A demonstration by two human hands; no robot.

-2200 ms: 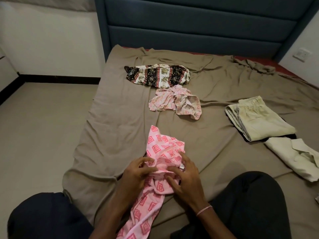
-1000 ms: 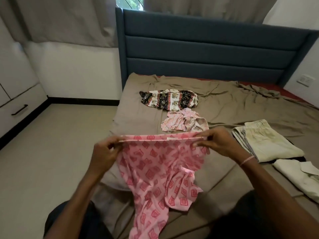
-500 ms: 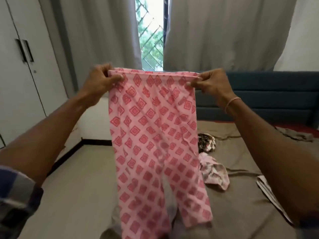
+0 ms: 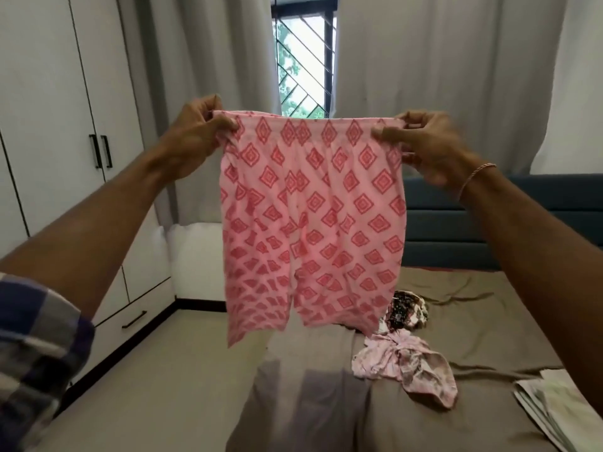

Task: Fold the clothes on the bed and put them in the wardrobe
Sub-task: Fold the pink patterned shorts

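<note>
Pink shorts with a red diamond print (image 4: pixel 313 223) hang spread out in the air in front of me, above the bed (image 4: pixel 326 412). My left hand (image 4: pixel 195 138) pinches the left end of the waistband and my right hand (image 4: pixel 427 145) pinches the right end. Both legs of the shorts dangle freely over the brown sheet. On the bed lie a crumpled pale pink garment (image 4: pixel 408 363) and, behind it, a dark patterned garment (image 4: pixel 406 311) partly hidden by the shorts. A folded beige garment (image 4: pixel 561 409) sits at the right edge.
The white wardrobe (image 4: pixel 65 125) with black handles stands shut along the left wall, drawers below. Grey curtains (image 4: pixel 424 76) and a barred window are behind a blue headboard (image 4: pixel 456 223). Bare floor (image 4: pixel 163 386) runs between the wardrobe and the bed.
I lifted the pink shorts off the bed and stretched the waistband wide between both hands. They now hang higher, spread wider, and my view has tilted up toward the window.
</note>
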